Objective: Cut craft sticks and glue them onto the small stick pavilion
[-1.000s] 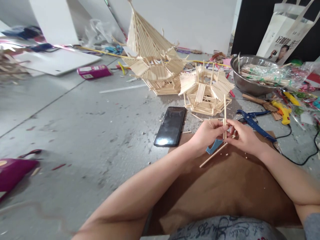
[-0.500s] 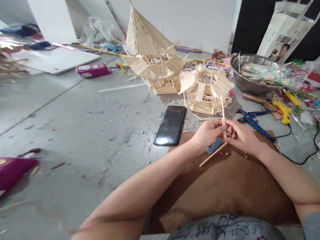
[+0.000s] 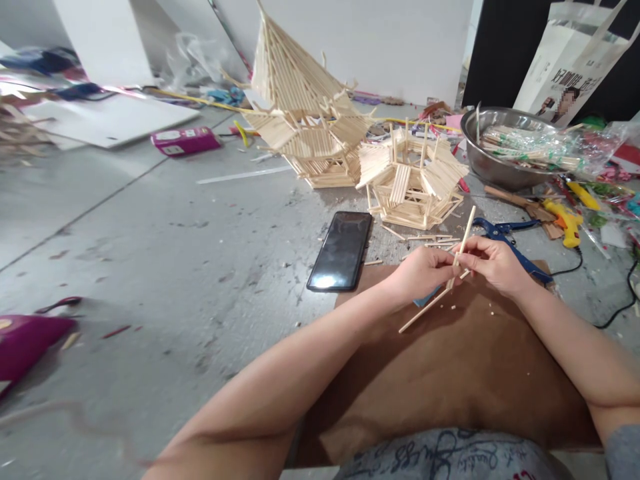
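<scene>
The head view shows my two hands meeting to the right of the phone (image 3: 340, 252), which is my landmark here. My left hand (image 3: 425, 272) is closed in a pinch on a thin pale stick (image 3: 467, 230), thumb laid toward the right and fingers curled in behind it. My right hand (image 3: 493, 263) faces it, thumb and forefinger closed on the same stick just above, the knuckles arched. The stick stands on a slant, its top leaning to the right; whether a second piece lies along it under my fingers, I cannot tell. My left forearm reaches up and inward on a long diagonal to a spot beside the phone; my right comes in from the far side, bent at the elbow.

Below my fingers a second stick (image 3: 423, 312) slants down toward the phone's side, over a brown board (image 3: 450, 393). A blue object (image 3: 425, 295), mostly covered by my left hand, is right of the phone and a little nearer me. Beyond the phone, to its right, stands the low stick structure (image 3: 413, 183); straight behind the phone rises the tall peaked one (image 3: 305, 113).
</scene>
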`<state>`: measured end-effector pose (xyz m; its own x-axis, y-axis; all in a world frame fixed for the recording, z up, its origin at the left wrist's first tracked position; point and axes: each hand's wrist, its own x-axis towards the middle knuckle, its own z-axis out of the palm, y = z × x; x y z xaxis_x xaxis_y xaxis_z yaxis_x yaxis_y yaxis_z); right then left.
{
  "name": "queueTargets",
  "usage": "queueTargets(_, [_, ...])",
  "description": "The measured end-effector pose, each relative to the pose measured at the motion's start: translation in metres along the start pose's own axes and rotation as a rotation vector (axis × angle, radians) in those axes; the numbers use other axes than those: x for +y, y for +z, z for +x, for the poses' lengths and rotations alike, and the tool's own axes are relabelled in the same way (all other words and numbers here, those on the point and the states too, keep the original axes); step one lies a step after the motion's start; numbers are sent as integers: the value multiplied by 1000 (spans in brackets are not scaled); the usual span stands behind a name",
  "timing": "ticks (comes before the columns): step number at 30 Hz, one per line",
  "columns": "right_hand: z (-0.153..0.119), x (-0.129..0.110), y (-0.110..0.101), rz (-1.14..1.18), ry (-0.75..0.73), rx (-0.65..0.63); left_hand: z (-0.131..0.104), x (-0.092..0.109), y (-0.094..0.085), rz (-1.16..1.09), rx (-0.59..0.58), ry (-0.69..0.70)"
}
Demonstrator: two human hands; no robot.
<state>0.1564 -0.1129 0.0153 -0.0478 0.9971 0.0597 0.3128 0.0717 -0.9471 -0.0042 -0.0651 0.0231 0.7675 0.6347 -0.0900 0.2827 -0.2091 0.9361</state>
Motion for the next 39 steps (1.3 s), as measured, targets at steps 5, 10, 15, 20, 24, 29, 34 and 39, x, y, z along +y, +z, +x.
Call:
queueTargets(5, [-4, -7, 5, 15, -38, 45, -1, -2, 1, 1, 3, 39])
queueTargets(10, [-6, -10, 7, -72, -132, 112, 0, -4, 4, -94, 42, 93])
queueTargets(15, [-3, -17, -21, -551, -117, 108, 2, -3, 0, -93, 147, 50])
queueTargets(20, [-1, -8, -60, -1351, 288, 85, 6, -7, -9, -165, 259, -43])
queueTargets(24, [4, 10, -69, -1394, 459, -48, 8, -10, -10, -202, 297, -77])
queueTargets(29, [11, 16, -74, -1360, 484, -32, 8, -13, -8, -183, 302, -52])
queueTargets(34, [6, -5, -86, -1154, 356, 220, 7, -14, -7, -126, 334, 29])
queueTargets(39, [-9, -41, -83, -556, 279, 205, 4, -8, -8, -156, 295, 208])
